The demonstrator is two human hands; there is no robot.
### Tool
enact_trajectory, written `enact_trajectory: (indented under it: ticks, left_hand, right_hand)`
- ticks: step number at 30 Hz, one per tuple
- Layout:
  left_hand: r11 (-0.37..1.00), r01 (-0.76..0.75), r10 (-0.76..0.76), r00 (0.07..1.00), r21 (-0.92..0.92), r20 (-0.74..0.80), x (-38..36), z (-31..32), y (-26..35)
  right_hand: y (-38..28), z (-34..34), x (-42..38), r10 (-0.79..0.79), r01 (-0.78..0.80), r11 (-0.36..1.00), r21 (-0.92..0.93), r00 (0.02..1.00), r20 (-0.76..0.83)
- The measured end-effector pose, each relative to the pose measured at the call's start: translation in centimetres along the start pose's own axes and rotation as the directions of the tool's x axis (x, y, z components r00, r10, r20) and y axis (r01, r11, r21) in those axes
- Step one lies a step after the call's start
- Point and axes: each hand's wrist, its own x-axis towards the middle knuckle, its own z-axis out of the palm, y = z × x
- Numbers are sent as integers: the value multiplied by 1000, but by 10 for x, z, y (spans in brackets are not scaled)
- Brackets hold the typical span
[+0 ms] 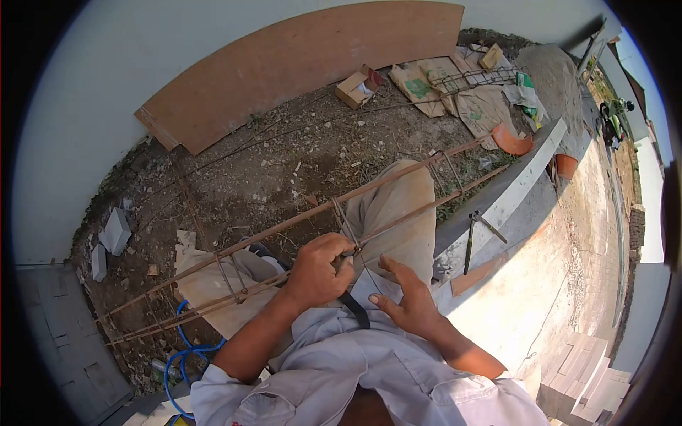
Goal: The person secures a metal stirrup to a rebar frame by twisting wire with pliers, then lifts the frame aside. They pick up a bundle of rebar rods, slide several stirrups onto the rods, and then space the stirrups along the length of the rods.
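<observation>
A long cage of rusty steel bars with square stirrups lies across my lap. My left hand is closed at a stirrup near the middle of the cage, its fingers curled round the lower bars. Just right of it, my right hand is apart from the bars, thumb and fingers spread, with a thin wire near them. The wire runs down from the stirrup between my hands. A pair of pincers rests open on the concrete ledge to the right.
A brown board leans on the wall behind. On the dirt are an open carton, flattened sacks and an orange curved piece. A blue hose is at lower left, grey blocks at lower right.
</observation>
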Motion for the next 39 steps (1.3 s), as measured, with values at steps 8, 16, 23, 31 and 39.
enact_trajectory:
  ticks: [8, 16, 23, 31, 39]
  left_hand:
    - [803, 552, -495, 828, -224, 263, 17, -13, -10]
    - [826, 543, -502, 830, -150, 243, 26, -6, -4]
    - [808, 560, -514, 822, -184, 245, 22, -3, -10]
    - [852, 498, -464, 861, -162, 208, 16, 0, -12]
    - [832, 532, -500, 842, -157, 202, 19, -4, -8]
  right_hand:
    - [15, 26, 25, 185, -229, 950, 211, 961, 207]
    - [-25, 7, 44, -247, 231, 962, -146, 963, -104]
    - [-5, 0, 66, -23, -20, 962, -274, 988, -153]
    - [-6, -11, 63, 172, -347, 902, 257, 834, 524]
    - [67, -81, -30, 351, -650, 714, 260, 655, 670]
